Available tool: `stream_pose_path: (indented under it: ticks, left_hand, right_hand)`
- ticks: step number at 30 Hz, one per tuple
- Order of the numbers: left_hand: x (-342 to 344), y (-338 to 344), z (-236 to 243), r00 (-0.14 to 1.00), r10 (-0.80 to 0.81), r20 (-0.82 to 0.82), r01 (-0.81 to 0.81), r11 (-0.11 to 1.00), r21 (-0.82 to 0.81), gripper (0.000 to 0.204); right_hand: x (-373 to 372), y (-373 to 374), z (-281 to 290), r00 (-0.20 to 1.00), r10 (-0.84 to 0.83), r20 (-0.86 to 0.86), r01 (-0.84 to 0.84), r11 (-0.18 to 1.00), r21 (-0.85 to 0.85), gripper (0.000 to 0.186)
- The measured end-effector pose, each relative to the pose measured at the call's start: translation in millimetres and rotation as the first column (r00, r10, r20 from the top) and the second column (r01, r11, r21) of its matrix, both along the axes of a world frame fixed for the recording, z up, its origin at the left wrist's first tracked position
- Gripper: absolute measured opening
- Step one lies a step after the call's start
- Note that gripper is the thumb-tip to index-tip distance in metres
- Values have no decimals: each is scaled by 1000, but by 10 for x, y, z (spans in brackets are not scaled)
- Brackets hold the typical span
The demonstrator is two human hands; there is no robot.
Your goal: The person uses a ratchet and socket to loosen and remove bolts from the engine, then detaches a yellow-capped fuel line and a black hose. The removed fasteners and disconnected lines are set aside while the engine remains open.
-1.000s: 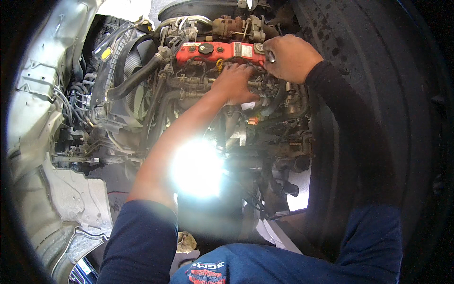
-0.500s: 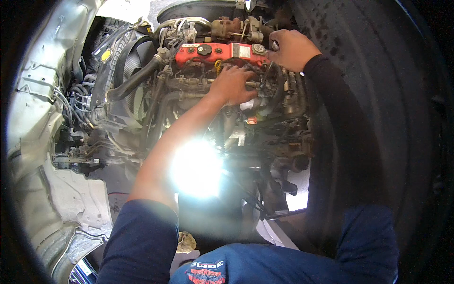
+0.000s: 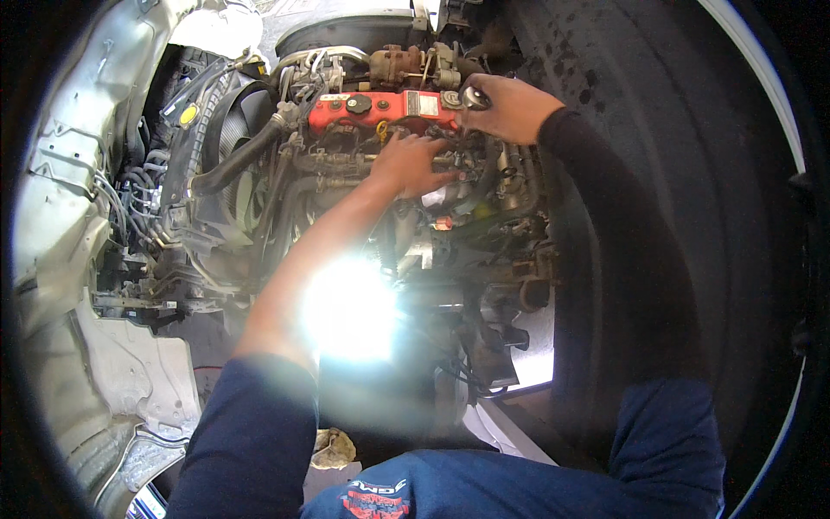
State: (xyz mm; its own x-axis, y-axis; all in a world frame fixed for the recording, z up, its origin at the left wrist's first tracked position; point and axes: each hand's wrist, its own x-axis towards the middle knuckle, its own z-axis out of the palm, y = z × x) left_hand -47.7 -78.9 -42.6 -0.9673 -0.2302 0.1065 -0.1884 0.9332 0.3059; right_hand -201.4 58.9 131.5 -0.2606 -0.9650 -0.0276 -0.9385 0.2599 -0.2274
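Note:
Ahead of me is an engine with a red valve cover [image 3: 393,106], which carries a black filler cap [image 3: 359,105]. My right hand [image 3: 516,111] is at the right end of that cover. It is closed around a ratchet [image 3: 475,98], whose shiny rounded metal head shows between thumb and fingers. Its lower end is hidden by the hand and engine parts. My left hand [image 3: 411,164] lies over the pipes and wiring just below the cover. Its fingers are spread and hold nothing visible. A yellow dipstick loop [image 3: 382,131] stands close to the left fingertips.
A radiator fan [image 3: 246,130] in its shroud and a thick black hose [image 3: 238,164] are on the left, beside pale body metal [image 3: 65,173]. A dark panel [image 3: 640,173] fills the right side. A bright lamp glare [image 3: 353,310] washes out part of the lower middle.
The whole view has shifted, so the engine sits slightly lower and further left. My right hand has turned a little with the ratchet, baring more of its head. My left hand stays on the engine.

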Motion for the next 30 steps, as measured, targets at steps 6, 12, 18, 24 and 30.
stream_pose_path:
  ticks: [6, 12, 18, 24, 30]
  left_hand:
    - [-74, -20, 21, 996, -33, -85, 46, 987, 156, 54]
    - [40, 280, 486, 914, -62, -401, 112, 988, 103, 34]
    - [1252, 308, 923, 846, -53, -530, 45, 999, -29, 46]
    - [4336, 1135, 887, 957, 233, 170, -246, 968, 56, 32]
    - [6468, 2276, 234, 789, 477, 387, -534, 844, 48, 32]
  right_hand:
    - [652, -817, 90, 977, -164, -139, 201, 925, 323, 31]
    - [563, -331, 688, 987, -73, -140, 99, 977, 187, 43]
    - [864, 879, 906, 543, -151, 826, 373, 925, -77, 40]
    - [3101, 1641, -836, 473, -42, 880, 157, 987, -37, 38]
    - [5427, 2015, -2631, 342, -294, 892, -231, 894, 384, 51]
